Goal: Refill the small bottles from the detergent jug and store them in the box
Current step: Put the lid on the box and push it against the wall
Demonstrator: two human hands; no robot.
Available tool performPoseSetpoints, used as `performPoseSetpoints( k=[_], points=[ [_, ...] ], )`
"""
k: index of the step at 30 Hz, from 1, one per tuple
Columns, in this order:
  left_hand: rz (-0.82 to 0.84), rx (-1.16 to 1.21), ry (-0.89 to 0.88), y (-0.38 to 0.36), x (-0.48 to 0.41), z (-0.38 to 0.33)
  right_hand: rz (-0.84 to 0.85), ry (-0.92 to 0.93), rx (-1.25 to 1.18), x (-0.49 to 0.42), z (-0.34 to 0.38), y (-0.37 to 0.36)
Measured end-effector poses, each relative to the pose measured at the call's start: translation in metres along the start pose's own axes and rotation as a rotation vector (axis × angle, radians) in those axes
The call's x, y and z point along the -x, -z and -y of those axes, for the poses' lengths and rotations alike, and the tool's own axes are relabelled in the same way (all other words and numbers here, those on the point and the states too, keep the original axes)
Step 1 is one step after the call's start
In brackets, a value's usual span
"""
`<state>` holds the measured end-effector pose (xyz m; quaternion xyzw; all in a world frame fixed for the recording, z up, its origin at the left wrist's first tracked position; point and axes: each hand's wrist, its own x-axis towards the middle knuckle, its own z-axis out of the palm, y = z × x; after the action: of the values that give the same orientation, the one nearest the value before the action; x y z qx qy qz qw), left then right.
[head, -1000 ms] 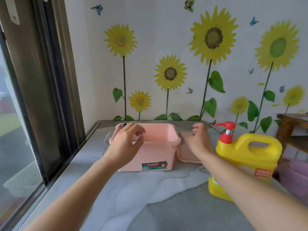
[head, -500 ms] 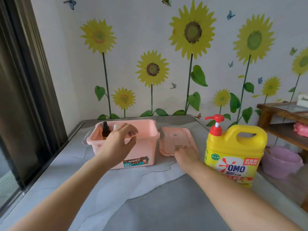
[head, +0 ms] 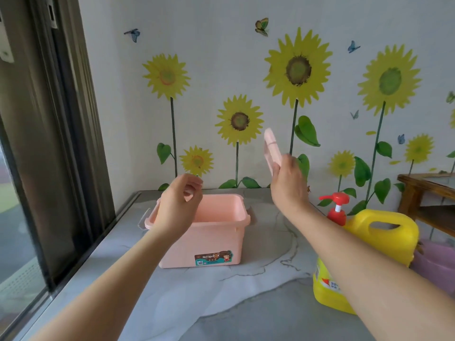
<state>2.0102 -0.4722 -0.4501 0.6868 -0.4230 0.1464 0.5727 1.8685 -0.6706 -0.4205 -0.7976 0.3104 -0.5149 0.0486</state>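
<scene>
A pink storage box (head: pixel 216 239) stands open on the grey marble counter (head: pixel 221 296). My left hand (head: pixel 178 205) hovers over its left rim with fingers loosely curled, holding nothing I can see. My right hand (head: pixel 288 183) grips the pink lid (head: pixel 270 151) and holds it up on edge in the air, to the right of and above the box. The yellow detergent jug (head: pixel 379 237) with a red pump (head: pixel 336 207) stands at the right, partly behind my right forearm. My left hand hides the box's inside left part, and no small bottles show.
A dark window frame (head: pixel 61 143) runs along the left side of the counter. A wooden shelf (head: pixel 428 193) and a purple basin (head: pixel 435 264) sit past the counter's right edge. The wall with sunflower stickers closes the back.
My right hand has picked the lid up off the counter and raised it on edge. My left hand has lifted slightly above the box rim. The view has tilted upward.
</scene>
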Motion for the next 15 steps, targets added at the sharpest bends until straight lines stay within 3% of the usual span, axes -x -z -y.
performPoseSetpoints(
  k=[2,4,8,11,15],
  points=[
    [-0.065,0.037,0.101,0.012,-0.015,0.003,-0.103,-0.025,-0.381,-0.004,0.024,0.016],
    [-0.078,0.023,0.218,0.029,-0.032,0.013,-0.11,-0.173,-0.676,-0.008,0.04,0.014],
    [-0.011,0.058,0.455,0.053,-0.054,0.037,0.107,-0.59,-1.075,0.0,0.043,-0.021],
    [0.091,-0.106,0.492,0.058,-0.049,0.05,0.272,-0.708,-1.063,0.014,0.035,-0.048],
    [0.206,-0.283,0.466,0.057,-0.038,0.071,0.377,-0.575,-0.626,0.024,0.032,-0.071]
  ],
)
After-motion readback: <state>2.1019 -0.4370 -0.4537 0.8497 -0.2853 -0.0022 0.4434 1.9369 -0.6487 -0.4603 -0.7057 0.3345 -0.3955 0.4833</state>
